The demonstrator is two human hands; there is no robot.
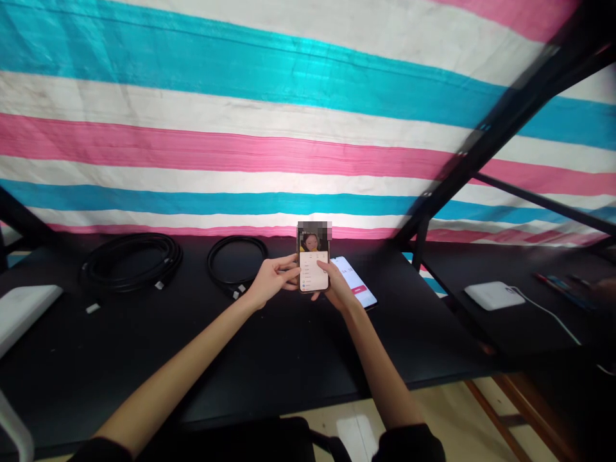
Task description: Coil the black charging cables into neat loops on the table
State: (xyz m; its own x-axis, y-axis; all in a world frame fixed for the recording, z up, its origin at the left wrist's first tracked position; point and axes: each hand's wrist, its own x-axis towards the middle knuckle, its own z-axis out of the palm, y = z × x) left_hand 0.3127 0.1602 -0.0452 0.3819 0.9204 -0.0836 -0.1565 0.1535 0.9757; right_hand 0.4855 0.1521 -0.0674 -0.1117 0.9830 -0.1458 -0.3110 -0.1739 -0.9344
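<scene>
A phone with a lit screen (314,273) is held upright between both hands above the black table. My left hand (273,280) grips its left side, fingers wrapped behind and thumb at the edge. My right hand (338,287) holds the right side, with its thumb over the screen. The screen has a picture at the top and a light list below. Just right of it, a second phone (359,285) lies face up on the table, its white screen showing a red button, partly hidden by my right hand.
On the black table (269,366) lie a large coiled black cable (129,288), a smaller coil (209,264) and a white device (29,308) at the left edge. A white box with a cable (493,296) sits on the right table. Black metal bars (447,173) frame a striped sheet (240,154).
</scene>
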